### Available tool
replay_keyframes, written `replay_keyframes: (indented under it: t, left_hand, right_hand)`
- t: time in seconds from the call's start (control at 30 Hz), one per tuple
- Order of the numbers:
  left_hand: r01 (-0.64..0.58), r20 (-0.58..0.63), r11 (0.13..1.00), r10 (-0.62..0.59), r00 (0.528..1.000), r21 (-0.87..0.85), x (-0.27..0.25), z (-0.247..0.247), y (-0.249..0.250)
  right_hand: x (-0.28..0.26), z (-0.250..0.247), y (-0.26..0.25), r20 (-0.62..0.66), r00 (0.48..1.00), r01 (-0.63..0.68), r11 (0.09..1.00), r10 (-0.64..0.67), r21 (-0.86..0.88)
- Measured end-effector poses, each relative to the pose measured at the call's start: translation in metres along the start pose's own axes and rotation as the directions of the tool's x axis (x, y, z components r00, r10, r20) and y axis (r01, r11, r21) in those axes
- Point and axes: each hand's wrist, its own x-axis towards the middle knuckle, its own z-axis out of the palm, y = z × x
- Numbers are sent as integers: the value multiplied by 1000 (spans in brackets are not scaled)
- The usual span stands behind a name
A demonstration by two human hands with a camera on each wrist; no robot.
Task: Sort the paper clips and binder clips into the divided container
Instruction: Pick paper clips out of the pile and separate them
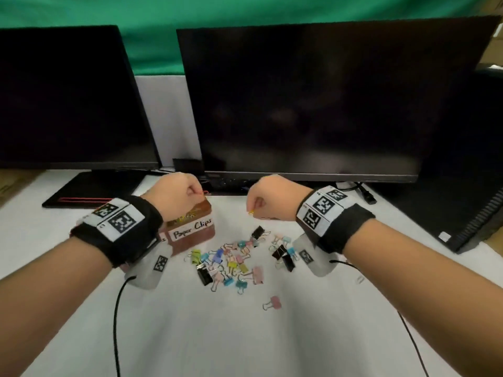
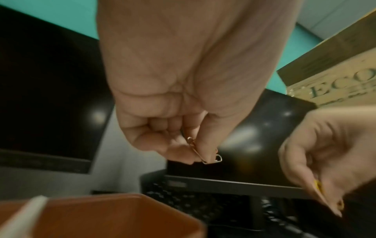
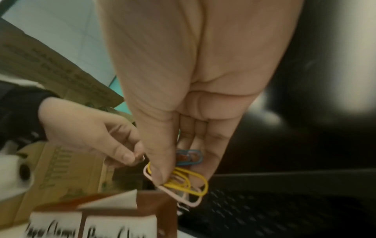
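A single paper clip (image 2: 195,149) was pinched in the left hand (image 1: 174,194), directly above the divided container (image 1: 194,232). A bunch of paper clips (image 3: 183,183) was gripped in the right hand (image 1: 269,198) alongside. Dropping seemed in hand, and release over the paper-clip compartment was called for. The binder clips (image 1: 234,263) lay unsorted below the wrists.

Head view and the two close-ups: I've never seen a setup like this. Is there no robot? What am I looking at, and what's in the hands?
There is no machine here. A person works with bare hands and wears three cameras. The wide picture comes from the head and looks down at both hands. The close-ups come from cameras strapped at each wristband and look along the palm at the fingers.

On the white table lies a pile of coloured and black binder clips. Beside it is a brown divided container with a "Paper Clips" label. Two dark monitors stand behind.

The left hand pinches one paper clip over the container. The right hand holds a bunch of paper clips: yellow, pink and blue.
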Motion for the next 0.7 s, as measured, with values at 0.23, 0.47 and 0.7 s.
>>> replay_keyframes:
  t: [0.23,0.47,0.7]
  left_hand:
    - [165,49,975,-173,984,148,22,2,-68]
    - [60,-31,987,-56,998,151,18,6,-64]
    - [-228,35,961,236,971,-156,0,42,33]
  right_hand:
    - [122,35,-69,-51,998,-23,997,27,76]
    - [109,57,-60,-44,999,2,977,7,215]
    - [3,14,24,-127,985,-93,978,118,187]
